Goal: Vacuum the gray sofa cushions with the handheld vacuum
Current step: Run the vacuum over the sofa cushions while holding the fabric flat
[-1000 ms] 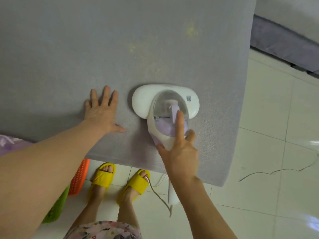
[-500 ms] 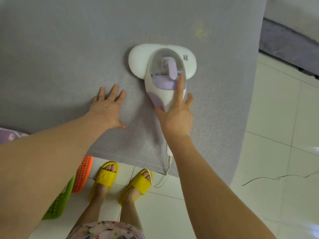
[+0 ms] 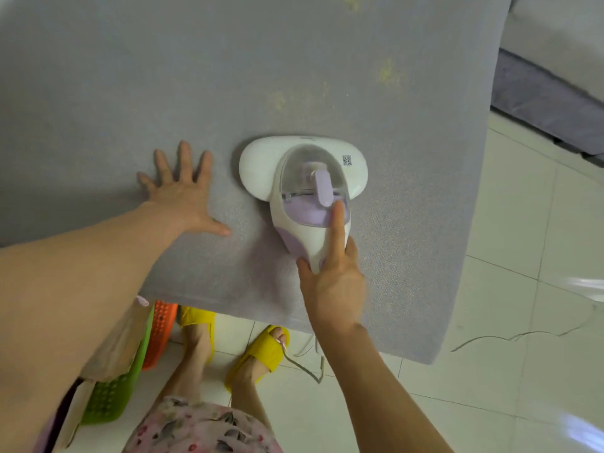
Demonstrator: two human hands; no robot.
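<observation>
Head view, straight down onto the gray cushion (image 3: 130, 76). Flat on the fabric, toward the near right part: the vacuum (image 3: 304, 191), wide white head pointing away from the body, clear dust cup on top. Gripped at the rear handle by the right hand (image 3: 333, 286), thumb and lower fingers wrapped round, forefinger laid straight along the top toward the purple latch, probably for steering and a little downward pressure. Left of the vacuum, just apart from it: the left hand (image 3: 183, 197), fingers spread and straight, palm pressed flat on the cloth, holding nothing, likely pinning the cover taut against the pull of suction. Beyond the vacuum: yellow crumbs (image 3: 387, 73) scattered in patches, not yet reached, with plenty of open fabric ahead and to the left for long strokes. Right of the vacuum: less room, the cushion's side edge near, then pale floor tiles (image 3: 523, 207) below. Behind the vacuum: the front edge close under the wrist, cord (image 3: 305, 367) trailing down past it beside yellow sandals (image 3: 261, 351), worth keeping clear of the feet. Judged mid-task, much of the cushion left to cover.
</observation>
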